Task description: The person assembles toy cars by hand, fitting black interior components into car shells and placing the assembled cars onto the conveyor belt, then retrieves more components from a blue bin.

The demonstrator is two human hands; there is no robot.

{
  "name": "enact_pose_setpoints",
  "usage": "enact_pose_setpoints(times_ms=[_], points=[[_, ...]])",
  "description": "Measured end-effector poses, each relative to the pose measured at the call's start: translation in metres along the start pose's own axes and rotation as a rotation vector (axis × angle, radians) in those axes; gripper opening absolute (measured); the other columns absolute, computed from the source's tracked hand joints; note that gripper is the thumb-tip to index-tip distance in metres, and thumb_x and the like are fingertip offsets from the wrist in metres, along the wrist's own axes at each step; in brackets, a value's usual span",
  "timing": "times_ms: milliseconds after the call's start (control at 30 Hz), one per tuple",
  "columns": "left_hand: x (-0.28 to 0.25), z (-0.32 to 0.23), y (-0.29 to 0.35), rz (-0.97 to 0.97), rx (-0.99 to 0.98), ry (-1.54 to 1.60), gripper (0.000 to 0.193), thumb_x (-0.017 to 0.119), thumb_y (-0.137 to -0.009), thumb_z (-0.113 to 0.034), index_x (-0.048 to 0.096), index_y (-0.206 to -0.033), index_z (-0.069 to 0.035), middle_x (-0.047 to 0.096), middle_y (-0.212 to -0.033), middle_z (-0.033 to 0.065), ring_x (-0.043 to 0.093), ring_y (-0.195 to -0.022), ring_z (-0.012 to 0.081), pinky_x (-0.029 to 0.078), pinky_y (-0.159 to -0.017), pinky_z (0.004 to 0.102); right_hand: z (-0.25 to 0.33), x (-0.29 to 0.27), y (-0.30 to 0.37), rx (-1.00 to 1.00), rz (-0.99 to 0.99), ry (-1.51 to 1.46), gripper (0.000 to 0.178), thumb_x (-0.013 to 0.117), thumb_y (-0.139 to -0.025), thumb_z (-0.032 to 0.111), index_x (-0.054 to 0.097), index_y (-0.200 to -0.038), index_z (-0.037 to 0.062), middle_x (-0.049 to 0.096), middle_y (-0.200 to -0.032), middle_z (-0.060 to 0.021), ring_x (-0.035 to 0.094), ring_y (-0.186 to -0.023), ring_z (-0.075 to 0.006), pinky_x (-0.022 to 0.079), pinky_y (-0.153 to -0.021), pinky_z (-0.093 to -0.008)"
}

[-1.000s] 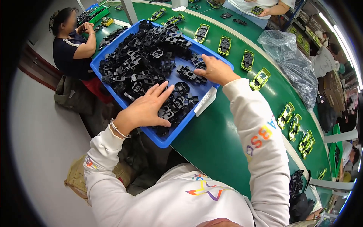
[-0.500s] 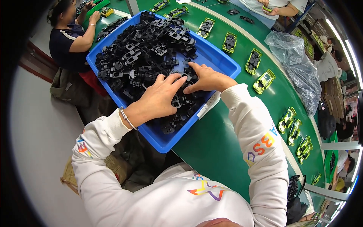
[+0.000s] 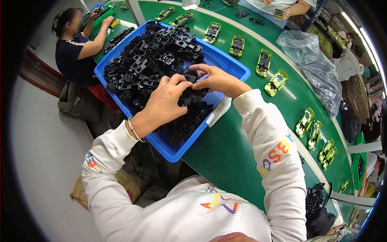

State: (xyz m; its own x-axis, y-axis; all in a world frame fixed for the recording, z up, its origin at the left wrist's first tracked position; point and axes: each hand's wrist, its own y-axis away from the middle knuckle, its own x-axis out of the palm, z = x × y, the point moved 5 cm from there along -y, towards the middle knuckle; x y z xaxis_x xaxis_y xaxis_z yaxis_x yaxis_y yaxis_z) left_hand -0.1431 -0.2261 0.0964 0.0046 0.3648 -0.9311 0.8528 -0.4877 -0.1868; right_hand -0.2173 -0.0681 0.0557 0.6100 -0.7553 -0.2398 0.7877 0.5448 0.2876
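Note:
A blue plastic bin (image 3: 171, 152) stands tilted across the near end of the green table, heaped with black moulded plastic parts (image 3: 139, 64) that look like toy car chassis. Over the pile's near right side, my left hand (image 3: 165, 101) curls its fingers and thumb round a clump of these parts. Facing it, my right hand (image 3: 219, 80) grips the same clump from the right, its thumb almost meeting my left fingertips. Fingers and pile partly hide what is held, so single parts cannot be told apart.
Yellow-green toy car bodies with black parts (image 3: 264, 62) line the curved green table (image 3: 225, 149) to the right. A clear plastic bag (image 3: 310, 68) lies beyond. One co-worker (image 3: 74, 50) sits at the far left; another person's hand (image 3: 286, 13) holds a car at the far side.
Both hands have come closer together and closed round black parts, my right hand shifting left. The bin's blue floor shows less beside my right fingers. The view has shifted slightly.

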Motion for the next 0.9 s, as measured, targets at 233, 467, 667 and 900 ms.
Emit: enact_pose_setpoints(times_ms=[233, 467, 667, 900], points=[[-0.026, -0.022, -0.019, -0.067, 0.136, 0.028, 0.040, 0.068, -0.069, 0.002, 0.066, -0.109, -0.005, 0.057, -0.117, 0.0084, 0.052, -0.104, 0.0349, 0.050, -0.093, 0.0422, 0.008, -0.002, 0.010, -0.089, -0.068, -0.168, 0.060, 0.071, -0.080, 0.005, 0.058, -0.138, 0.0055, 0.056, -0.121, -0.0083, 0.058, -0.083, -0.0084, 0.048, -0.070, -0.0231], [-0.070, -0.080, -0.024, -0.130, 0.266, -0.104, 0.038, 0.065, -0.069, 0.006, 0.066, -0.106, -0.005, 0.057, -0.116, 0.0088, 0.053, -0.103, 0.0347, 0.049, -0.092, 0.0416, 0.039, -0.023, 0.063, -0.306, -0.127, -0.289, 0.059, 0.070, -0.080, 0.001, 0.057, -0.138, 0.0026, 0.060, -0.112, -0.0046, 0.056, -0.084, -0.0059, 0.049, -0.072, -0.0210], [-0.060, -0.165, -0.015, -0.168, 0.485, -0.053, 0.034, 0.063, -0.071, 0.006, 0.066, -0.102, -0.006, 0.056, -0.108, 0.0087, 0.051, -0.099, 0.0319, 0.047, -0.090, 0.0386, 0.032, -0.039, 0.178, -0.300, -0.312, -0.172, 0.058, 0.068, -0.085, 0.005, 0.053, -0.140, -0.0010, 0.066, -0.105, -0.0021, 0.057, -0.086, -0.0052, 0.048, -0.076, -0.0220], [0.035, -0.263, 0.015, 0.042, 0.623, 0.136, 0.047, 0.067, -0.068, 0.006, 0.064, -0.113, -0.006, 0.054, -0.115, 0.0100, 0.050, -0.103, 0.0332, 0.048, -0.093, 0.0387, -0.067, -0.028, 0.321, -0.130, -0.571, -0.231, 0.060, 0.069, -0.081, -0.002, 0.056, -0.139, 0.0048, 0.055, -0.113, -0.0046, 0.061, -0.086, -0.0117, 0.051, -0.073, -0.0258]])
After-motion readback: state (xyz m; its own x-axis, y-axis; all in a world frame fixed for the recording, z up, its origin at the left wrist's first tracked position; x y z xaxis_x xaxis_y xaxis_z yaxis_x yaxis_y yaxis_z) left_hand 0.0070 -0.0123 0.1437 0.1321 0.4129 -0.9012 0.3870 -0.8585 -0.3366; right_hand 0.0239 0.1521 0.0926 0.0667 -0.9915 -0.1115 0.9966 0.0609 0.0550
